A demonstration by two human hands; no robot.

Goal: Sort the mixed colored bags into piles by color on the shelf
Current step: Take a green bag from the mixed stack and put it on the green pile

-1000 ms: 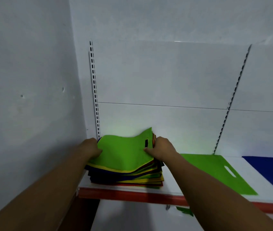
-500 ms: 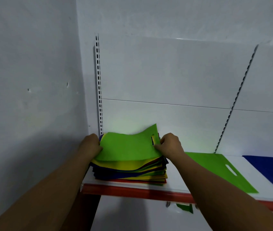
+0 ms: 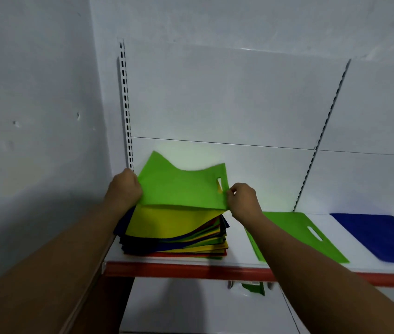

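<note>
Left hand (image 3: 124, 189) and right hand (image 3: 243, 197) fingers grasping green bag (image 3: 181, 186) edges, raised off mixed stack (image 3: 174, 237); second green bag (image 3: 297, 235) at 3 o'clock on shelf (image 3: 236, 251).

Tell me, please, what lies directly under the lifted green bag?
A yellow bag tops the mixed stack under the green bag; blue, green, yellow and red edges show below, their faces covered.

we now raise the green bag (image 3: 181, 186) off the stack (image 3: 176, 239) with left hand (image 3: 124, 189) and right hand (image 3: 244, 198) | yellow bag (image 3: 167, 220) beneath comes into sight
</note>
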